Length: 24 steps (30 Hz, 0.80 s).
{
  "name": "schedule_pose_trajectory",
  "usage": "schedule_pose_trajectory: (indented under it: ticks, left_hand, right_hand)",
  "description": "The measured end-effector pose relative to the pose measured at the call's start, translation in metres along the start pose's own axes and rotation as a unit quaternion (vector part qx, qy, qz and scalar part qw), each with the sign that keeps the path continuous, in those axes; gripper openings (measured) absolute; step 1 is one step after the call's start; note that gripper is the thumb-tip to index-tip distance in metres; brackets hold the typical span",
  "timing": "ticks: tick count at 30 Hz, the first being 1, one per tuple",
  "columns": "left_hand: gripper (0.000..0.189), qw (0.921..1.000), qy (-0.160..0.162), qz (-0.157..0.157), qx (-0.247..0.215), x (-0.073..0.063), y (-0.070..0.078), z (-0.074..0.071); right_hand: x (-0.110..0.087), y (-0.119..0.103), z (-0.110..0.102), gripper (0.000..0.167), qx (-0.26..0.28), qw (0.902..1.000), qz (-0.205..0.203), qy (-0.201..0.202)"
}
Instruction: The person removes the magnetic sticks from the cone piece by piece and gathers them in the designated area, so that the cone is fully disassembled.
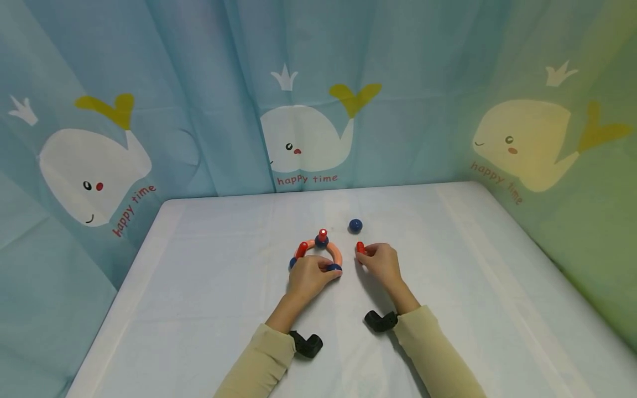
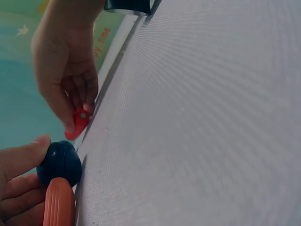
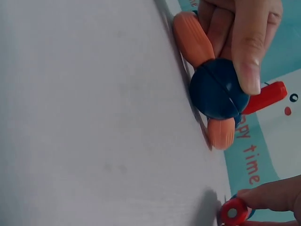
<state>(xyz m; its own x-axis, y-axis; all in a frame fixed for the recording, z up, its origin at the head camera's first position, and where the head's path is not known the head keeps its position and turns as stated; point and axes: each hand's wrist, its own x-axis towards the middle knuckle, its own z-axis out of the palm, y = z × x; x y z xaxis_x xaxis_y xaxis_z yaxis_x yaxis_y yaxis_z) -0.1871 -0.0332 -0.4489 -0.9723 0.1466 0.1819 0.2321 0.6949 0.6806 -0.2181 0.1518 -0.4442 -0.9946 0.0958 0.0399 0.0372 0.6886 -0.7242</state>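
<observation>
An orange ring of curved rods (image 1: pixel 335 252) lies on the table, joined by dark blue balls (image 1: pixel 322 241). Two red rods (image 1: pixel 302 250) stand up from two of those balls. My left hand (image 1: pixel 307 276) pinches the nearest blue ball (image 3: pixel 219 89) of the ring between thumb and fingers. To the right, my right hand (image 1: pixel 382 262) pinches a loose red rod (image 1: pixel 360 247) close above the table. In the left wrist view this red rod (image 2: pixel 79 123) shows a pale round spot at its end. It is apart from the ring.
One loose blue ball (image 1: pixel 355 225) sits on the white table (image 1: pixel 224 309) beyond my right hand. A light blue curtain (image 1: pixel 214 99) with whale prints hangs along the back and sides. Black wrist devices (image 1: pixel 381 321) sit at both sleeves.
</observation>
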Motion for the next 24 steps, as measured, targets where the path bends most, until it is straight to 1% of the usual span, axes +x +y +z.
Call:
schedule_pose_trajectory:
  ticks: [3, 9, 11, 14, 17, 18, 19, 20, 21, 22, 23, 24]
  left_hand:
    - [0.029, 1.0, 0.001, 0.0, 0.003, 0.0, 0.001, 0.0]
    - [0.027, 1.0, 0.001, 0.007, 0.005, -0.001, 0.002, -0.001]
    - [0.026, 0.9998, 0.002, 0.014, 0.014, -0.002, 0.003, -0.002]
    - [0.023, 0.9987, 0.003, 0.028, 0.043, -0.002, 0.004, -0.002]
    - [0.033, 0.9969, -0.004, 0.022, 0.076, -0.003, 0.006, -0.003]
    - [0.037, 0.9962, -0.003, 0.024, 0.084, -0.005, 0.007, -0.004]
    - [0.041, 0.9961, 0.0, 0.032, 0.082, -0.006, 0.008, -0.007]
    - [0.043, 0.9953, 0.009, 0.051, 0.081, -0.008, 0.008, -0.01]
    - [0.045, 0.9939, 0.025, 0.079, 0.072, -0.01, 0.008, -0.014]
    - [0.043, 0.9897, 0.048, 0.121, 0.06, -0.012, 0.006, -0.018]
    - [0.04, 0.9814, 0.078, 0.17, 0.045, -0.014, 0.004, -0.022]
    - [0.038, 0.9686, 0.112, 0.22, 0.031, -0.015, 0.001, -0.027]
  right_hand:
    - [-0.003, -0.003, -0.001, 0.031, -0.017, 0.9998, 0.001, -0.009]
    - [-0.005, -0.004, 0.0, 0.03, -0.027, 0.9995, 0.007, -0.017]
    - [-0.005, -0.005, 0.001, 0.03, -0.031, 0.9994, 0.008, -0.017]
    - [-0.006, -0.005, 0.001, 0.03, -0.034, 0.9993, 0.007, -0.017]
    - [-0.008, -0.006, 0.001, 0.031, -0.034, 0.9993, 0.005, -0.016]
    - [-0.009, -0.006, 0.0, 0.032, -0.035, 0.9993, 0.005, -0.015]
    - [-0.01, -0.007, -0.001, 0.033, -0.035, 0.9992, 0.007, -0.016]
    - [-0.011, -0.008, -0.002, 0.034, -0.036, 0.9991, 0.011, -0.017]
    - [-0.011, -0.008, -0.004, 0.036, -0.038, 0.999, 0.014, -0.018]
    - [-0.012, -0.009, -0.005, 0.037, -0.041, 0.9988, 0.018, -0.021]
    - [-0.012, -0.009, -0.006, 0.039, -0.043, 0.9985, 0.022, -0.024]
    - [-0.013, -0.009, -0.008, 0.04, -0.045, 0.9984, 0.024, -0.025]
